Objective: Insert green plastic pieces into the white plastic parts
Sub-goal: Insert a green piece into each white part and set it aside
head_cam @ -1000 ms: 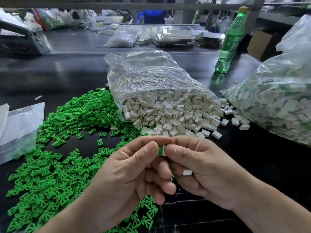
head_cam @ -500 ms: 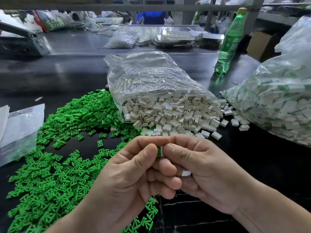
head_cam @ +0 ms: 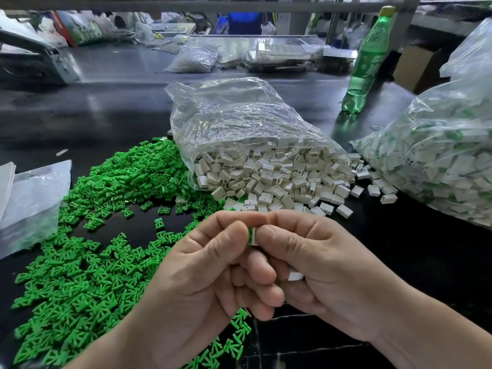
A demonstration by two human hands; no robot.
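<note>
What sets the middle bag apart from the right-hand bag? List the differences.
The middle bag holds plain white parts; the right-hand bag holds white parts showing green. The middle bag lies open, spilling parts; the right-hand bag shows no opening. Both are clear plastic.

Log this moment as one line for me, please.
step: inserting; left hand: pinches green piece; right hand: pinches white part, spare white part tucked beneath; seating depth: hidden

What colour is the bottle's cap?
Yellow cap on a green bottle; head view shows it best.
</note>
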